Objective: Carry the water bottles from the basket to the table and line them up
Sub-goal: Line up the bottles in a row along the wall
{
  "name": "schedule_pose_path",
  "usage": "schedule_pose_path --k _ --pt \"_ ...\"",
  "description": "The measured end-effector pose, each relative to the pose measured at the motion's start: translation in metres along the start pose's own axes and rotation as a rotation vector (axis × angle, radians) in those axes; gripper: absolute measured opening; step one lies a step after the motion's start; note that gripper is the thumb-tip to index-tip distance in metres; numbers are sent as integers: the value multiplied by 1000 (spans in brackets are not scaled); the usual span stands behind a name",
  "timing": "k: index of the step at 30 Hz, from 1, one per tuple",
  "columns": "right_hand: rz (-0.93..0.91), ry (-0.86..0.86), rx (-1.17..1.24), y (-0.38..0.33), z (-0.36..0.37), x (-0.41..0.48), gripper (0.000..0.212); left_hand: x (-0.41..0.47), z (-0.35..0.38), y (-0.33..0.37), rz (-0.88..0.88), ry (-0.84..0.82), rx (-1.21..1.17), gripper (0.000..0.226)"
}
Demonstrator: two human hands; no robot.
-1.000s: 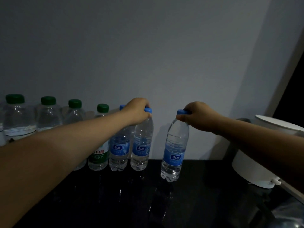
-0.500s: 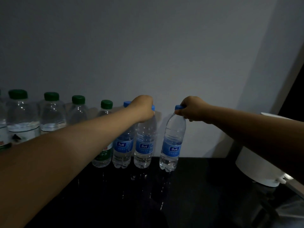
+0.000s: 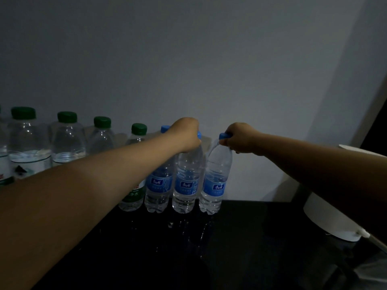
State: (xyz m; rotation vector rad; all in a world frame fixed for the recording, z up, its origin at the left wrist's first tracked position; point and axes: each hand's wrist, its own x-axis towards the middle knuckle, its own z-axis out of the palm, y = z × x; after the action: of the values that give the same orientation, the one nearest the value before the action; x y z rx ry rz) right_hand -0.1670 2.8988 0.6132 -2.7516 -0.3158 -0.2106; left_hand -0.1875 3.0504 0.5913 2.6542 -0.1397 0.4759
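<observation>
While both arms stretch forward over the black desk [image 3: 261,237], the head view shows a row of water bottles standing against the grey wall [image 3: 188,59]. The left hand [image 3: 185,133] covers the cap of the second blue-label bottle [image 3: 187,185], its fingers [image 3: 195,142] curled down round the top. That bottle stands upright on the desk. The right hand [image 3: 240,138] grips the neck of the last blue-label bottle [image 3: 215,181] just under its blue cap, fingers [image 3: 230,143] closed tightly round it. This bottle leans with its top to the right. Its base is down at the desk surface just beside the second one, though I cannot tell whether it rests there. The first blue-label bottle [image 3: 159,187] stands upright on the other side, close against the second. Further left, green-capped bottles [image 3: 68,141] continue the line, the nearest partly hidden behind the left forearm. A white round appliance [image 3: 326,218] sits at the right of the desk, well apart from the bottles.
</observation>
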Motion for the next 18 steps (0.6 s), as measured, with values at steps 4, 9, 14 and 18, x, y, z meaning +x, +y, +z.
schedule_pose_path --k 4,9,14,18 --pt "-1 2 27 2 3 0 29 -1 1 0 -3 11 -1 26" --pt "47 -36 79 8 0 2 31 -1 1 1 -4 13 0 26" --pt "21 -38 86 12 -1 3 32 -2 1 1 -12 13 2 25" --pt "6 -48 89 10 0 5 33 -2 1 1 -8 17 -2 26"
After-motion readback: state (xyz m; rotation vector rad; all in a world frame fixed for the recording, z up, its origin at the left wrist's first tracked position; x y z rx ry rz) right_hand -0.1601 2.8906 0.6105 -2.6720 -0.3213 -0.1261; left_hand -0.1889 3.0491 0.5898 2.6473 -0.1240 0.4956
